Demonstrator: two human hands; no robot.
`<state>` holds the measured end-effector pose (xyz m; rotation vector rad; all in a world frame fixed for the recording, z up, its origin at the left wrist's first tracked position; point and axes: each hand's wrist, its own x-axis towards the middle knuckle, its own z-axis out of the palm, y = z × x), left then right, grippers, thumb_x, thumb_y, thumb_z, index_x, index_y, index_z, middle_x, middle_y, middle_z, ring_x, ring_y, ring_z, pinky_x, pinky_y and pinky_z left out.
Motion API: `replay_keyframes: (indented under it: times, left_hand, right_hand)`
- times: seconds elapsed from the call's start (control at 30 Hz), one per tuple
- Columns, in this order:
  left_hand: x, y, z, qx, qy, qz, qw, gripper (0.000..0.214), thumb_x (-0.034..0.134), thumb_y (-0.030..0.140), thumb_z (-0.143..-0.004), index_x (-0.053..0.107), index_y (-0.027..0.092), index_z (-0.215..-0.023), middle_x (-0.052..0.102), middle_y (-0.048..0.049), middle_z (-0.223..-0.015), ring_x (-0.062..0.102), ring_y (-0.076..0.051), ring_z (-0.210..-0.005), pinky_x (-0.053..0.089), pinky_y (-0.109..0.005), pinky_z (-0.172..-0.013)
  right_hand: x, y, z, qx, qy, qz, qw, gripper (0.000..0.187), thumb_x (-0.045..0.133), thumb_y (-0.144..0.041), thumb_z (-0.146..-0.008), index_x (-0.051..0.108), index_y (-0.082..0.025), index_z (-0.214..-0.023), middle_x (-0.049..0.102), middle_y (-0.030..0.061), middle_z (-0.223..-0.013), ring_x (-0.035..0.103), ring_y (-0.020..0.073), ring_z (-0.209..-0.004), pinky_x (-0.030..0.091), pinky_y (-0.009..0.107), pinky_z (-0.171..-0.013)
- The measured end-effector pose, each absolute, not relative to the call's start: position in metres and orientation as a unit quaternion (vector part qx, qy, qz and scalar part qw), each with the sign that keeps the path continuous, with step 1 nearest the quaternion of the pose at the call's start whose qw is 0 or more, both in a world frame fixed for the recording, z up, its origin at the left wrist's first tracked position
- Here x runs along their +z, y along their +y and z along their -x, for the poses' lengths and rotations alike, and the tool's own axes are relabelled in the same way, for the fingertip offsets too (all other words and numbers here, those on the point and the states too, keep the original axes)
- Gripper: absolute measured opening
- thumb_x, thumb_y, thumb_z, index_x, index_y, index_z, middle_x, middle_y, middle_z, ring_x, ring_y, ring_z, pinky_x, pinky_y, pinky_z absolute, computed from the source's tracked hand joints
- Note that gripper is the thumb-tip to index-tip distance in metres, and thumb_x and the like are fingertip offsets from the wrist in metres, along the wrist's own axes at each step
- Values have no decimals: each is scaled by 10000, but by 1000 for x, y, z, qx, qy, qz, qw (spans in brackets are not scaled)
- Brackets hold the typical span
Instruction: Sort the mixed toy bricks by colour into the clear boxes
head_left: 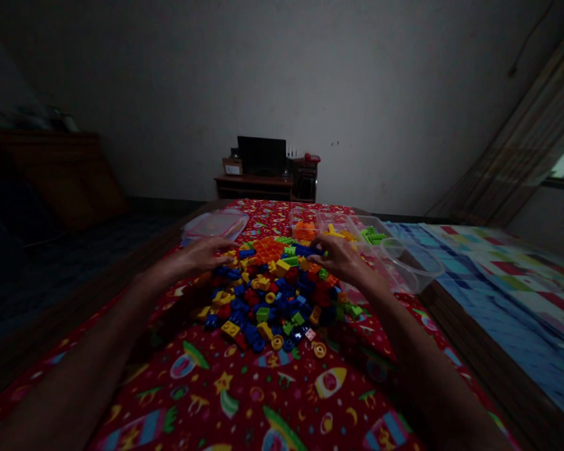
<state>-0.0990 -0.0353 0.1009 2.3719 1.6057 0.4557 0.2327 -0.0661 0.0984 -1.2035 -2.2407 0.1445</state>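
A large heap of toy building bricks (263,300), in blue, yellow, red, green and orange, lies on a red patterned cloth (244,401). My left hand (210,253) is at the heap's far left side, thumb and fingers apart, close to a blue brick (247,254). At the far right side, my right hand (337,255) has its thumb and fingers spread around the end of a long blue brick (304,250); whether they touch it is unclear. Between the hands lies a flat patch of orange pieces (267,250).
Behind my right hand stands a clear divided box (336,219) with orange, yellow and green pieces. A clear round tub (416,269) is beside it. Clear lids (214,224) lie at the back left. A bed (507,294) adjoins the right; a monitor (262,155) stands beyond.
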Motion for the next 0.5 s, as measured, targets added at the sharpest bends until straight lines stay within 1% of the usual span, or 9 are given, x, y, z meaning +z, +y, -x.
replay_keyframes:
  times: [0.1, 0.17, 0.3, 0.33, 0.4, 0.5]
  left_hand:
    - [104, -41, 104, 117, 557, -805, 169, 587, 597, 572, -581, 688, 204, -1030, 697, -82, -1106, 616, -302, -1028, 477, -371, -916]
    - [100, -42, 106, 107, 556, -805, 180, 497, 627, 492, -552, 696, 217, -960, 706, -74, -1054, 618, -299, -1003, 489, -364, -886]
    - [88, -39, 103, 111, 547, -819, 133, 291, 653, 329, -519, 695, 218, -784, 686, -67, -895, 622, -295, -893, 492, -366, -825]
    - [86, -38, 102, 112, 546, -821, 120, 250, 658, 287, -509, 688, 213, -745, 673, -62, -847, 618, -288, -856, 490, -365, -811]
    - [84, -38, 99, 121, 538, -828, 106, 200, 660, 225, -515, 678, 201, -713, 649, -43, -787, 601, -260, -806, 482, -349, -792]
    - [87, -39, 96, 133, 519, -834, 131, 134, 665, 209, -567, 684, 186, -697, 650, -6, -746, 582, -205, -752, 470, -279, -733]
  right_hand:
    - [106, -58, -253, 68, -803, 479, 347, 192, 638, -311, -799, 615, -180, -937, 648, 48, -879, 559, 146, -744, 407, 251, -635]
    - [108, -53, -266, 47, -785, 495, 369, 202, 610, -325, -809, 618, -166, -934, 656, 57, -866, 563, 147, -731, 409, 256, -639]
    - [114, -46, -287, -12, -736, 565, 373, 199, 514, -259, -834, 642, -133, -920, 671, 82, -842, 575, 152, -726, 401, 256, -652]
    - [116, -45, -290, -8, -728, 579, 366, 216, 479, -253, -846, 650, -127, -888, 669, 78, -803, 571, 147, -693, 395, 250, -632]
    - [119, -44, -293, 26, -724, 591, 355, 308, 404, -274, -879, 654, -121, -788, 646, 61, -689, 549, 131, -601, 375, 238, -579]
    - [123, -44, -294, 71, -718, 598, 348, 435, 327, -315, -916, 627, -130, -660, 586, 32, -554, 502, 110, -494, 354, 230, -539]
